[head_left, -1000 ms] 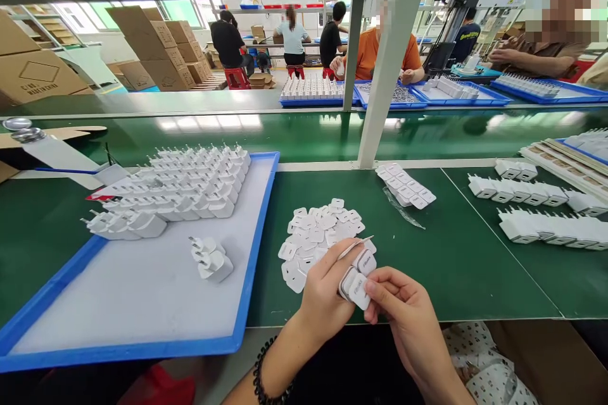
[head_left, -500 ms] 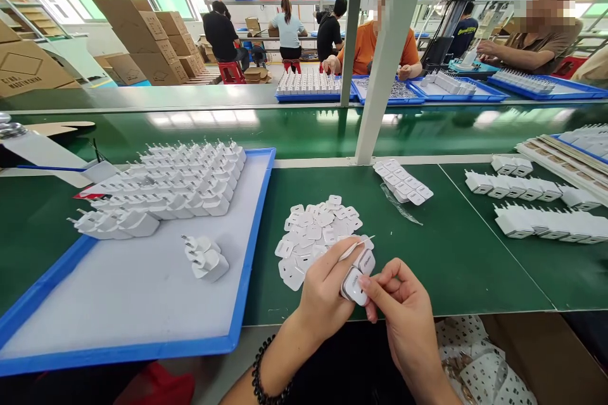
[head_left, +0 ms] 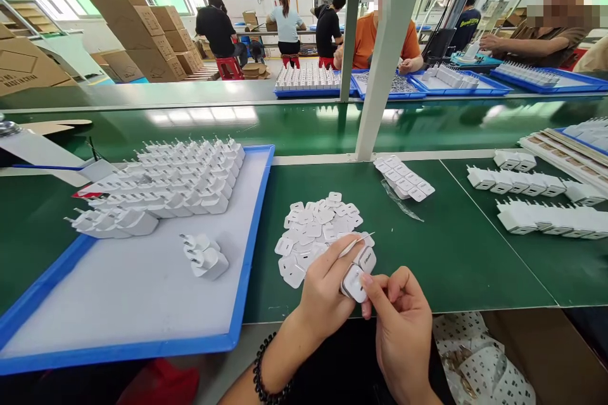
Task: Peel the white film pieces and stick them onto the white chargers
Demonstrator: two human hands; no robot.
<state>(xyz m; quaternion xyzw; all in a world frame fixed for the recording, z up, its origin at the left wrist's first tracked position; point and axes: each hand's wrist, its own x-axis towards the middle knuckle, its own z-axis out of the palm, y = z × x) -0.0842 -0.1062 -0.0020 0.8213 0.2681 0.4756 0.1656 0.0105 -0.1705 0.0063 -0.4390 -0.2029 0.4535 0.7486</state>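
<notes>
My left hand [head_left: 327, 294] is wrapped round two white plug adapters [head_left: 354, 283], their flat faces turned up, with a thin white piece [head_left: 349, 247] between its fingers. The thumb of my right hand [head_left: 403, 316] presses on the face of the nearer adapter, its other fingers curled beneath. Just behind my left hand a loose pile of small white square plates [head_left: 313, 228] lies on the green table. To the left, a blue-rimmed tray [head_left: 254, 228] bears rows of white plugs [head_left: 190, 180], pins up, and a small separate group [head_left: 204, 256].
A stack of white plates [head_left: 403, 177] lies beyond the pile, beside a clear strip [head_left: 401, 202]. Rows of plugs [head_left: 551, 218] stand at the right. A slanted white post [head_left: 389, 57] rises at the table's back edge. Several people sit beyond. An open carton [head_left: 546, 348] is below right.
The view has shifted slightly. My right hand has turned a little and its fingers have curled closer, with the thumb still on the nearer adapter. My left hand keeps its hold.
</notes>
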